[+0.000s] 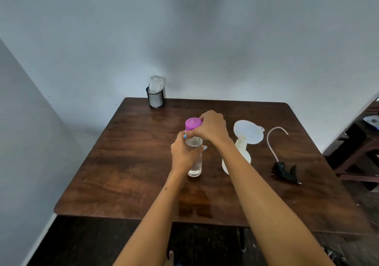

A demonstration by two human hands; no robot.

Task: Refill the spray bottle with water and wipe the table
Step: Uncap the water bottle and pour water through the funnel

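A clear water bottle (195,166) stands upright at the middle of the brown wooden table (127,163). My left hand (183,153) grips its body. My right hand (211,127) grips its purple cap (192,123) from the right. Just right of it stands the white spray bottle (243,153) with a white funnel (247,131) in its neck; my right forearm partly hides it. The black spray head (284,170) with its curved tube lies on the table farther right.
A black mesh cup (155,99) with white cloth or paper in it stands at the table's far left edge by the wall. A wet patch (194,204) shows near the front edge. Dark furniture stands at the right.
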